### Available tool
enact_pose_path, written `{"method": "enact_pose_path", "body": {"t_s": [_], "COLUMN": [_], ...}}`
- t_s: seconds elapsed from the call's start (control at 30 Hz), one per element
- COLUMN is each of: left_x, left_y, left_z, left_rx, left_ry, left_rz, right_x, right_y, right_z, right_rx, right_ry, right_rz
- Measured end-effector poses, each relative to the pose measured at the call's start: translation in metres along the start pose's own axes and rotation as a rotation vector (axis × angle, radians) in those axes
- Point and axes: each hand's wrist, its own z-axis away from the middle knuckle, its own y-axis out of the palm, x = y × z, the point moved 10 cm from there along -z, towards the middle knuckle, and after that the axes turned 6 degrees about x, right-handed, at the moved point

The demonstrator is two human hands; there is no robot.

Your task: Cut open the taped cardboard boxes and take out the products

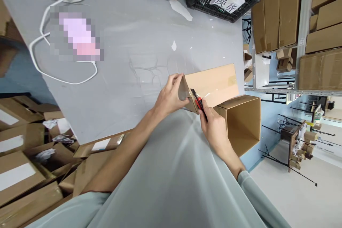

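A long cardboard box (pixel 213 82) lies on the grey table near its front edge, a strip of clear tape across its top. My left hand (pixel 171 94) grips the box's left end, thumb and fingers on opposite edges. In my right hand (pixel 213 124) is a red and black utility knife (pixel 199 102), its tip touching or very close to the top edge at that same end. Just right of the box stands an open-topped cardboard carton (pixel 243 124), nothing visible inside it.
A black plastic crate (pixel 224 0) with a paper label and green-white packs sits at the back. White cables (pixel 62 74) run round a blurred-out object (pixel 78 35) at left. Cardboard boxes (pixel 21 171) pile up on the left; shelves hold cartons (pixel 320 71) on the right.
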Motion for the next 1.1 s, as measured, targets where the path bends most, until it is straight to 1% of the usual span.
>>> {"method": "enact_pose_path", "body": {"t_s": [0.17,0.23,0.33,0.43,0.53,0.6,0.67,0.8,0.9,1.03,1.07,1.1], "left_x": [-0.001,-0.005,-0.010,-0.011,-0.011,-0.011,-0.012,-0.016,-0.017,-0.021,-0.022,-0.022], "left_y": [-0.014,-0.024,-0.040,-0.048,-0.046,-0.040,-0.035,-0.029,-0.029,-0.029,-0.028,-0.027], "left_z": [0.003,0.000,-0.012,-0.024,-0.027,-0.022,-0.014,0.000,0.003,0.006,0.007,0.009], "left_rx": [0.103,0.114,0.046,-0.051,-0.113,-0.138,-0.166,-0.231,-0.268,-0.279,-0.271,-0.268], "left_ry": [-0.006,0.019,0.008,-0.075,-0.133,-0.158,-0.168,-0.153,-0.137,-0.118,-0.115,-0.115], "left_rz": [0.067,0.092,0.107,0.128,0.238,0.312,0.341,0.346,0.338,0.329,0.324,0.316], "right_x": [0.015,0.017,0.022,0.033,0.042,0.045,0.042,0.030,0.020,-0.002,-0.007,-0.011], "right_y": [-0.001,0.001,0.005,0.006,0.000,-0.003,-0.005,-0.004,0.004,0.016,0.015,0.011], "right_z": [0.005,0.006,0.005,-0.002,-0.005,-0.002,0.006,0.019,0.029,0.059,0.066,0.072], "right_rx": [0.161,0.189,0.202,0.207,0.225,0.268,0.316,0.362,0.404,0.498,0.489,0.452], "right_ry": [0.062,0.081,0.105,0.119,0.130,0.127,0.131,0.126,0.097,0.128,0.120,0.094], "right_rz": [0.174,0.233,0.322,0.391,0.431,0.444,0.455,0.464,0.472,0.458,0.432,0.390]}}
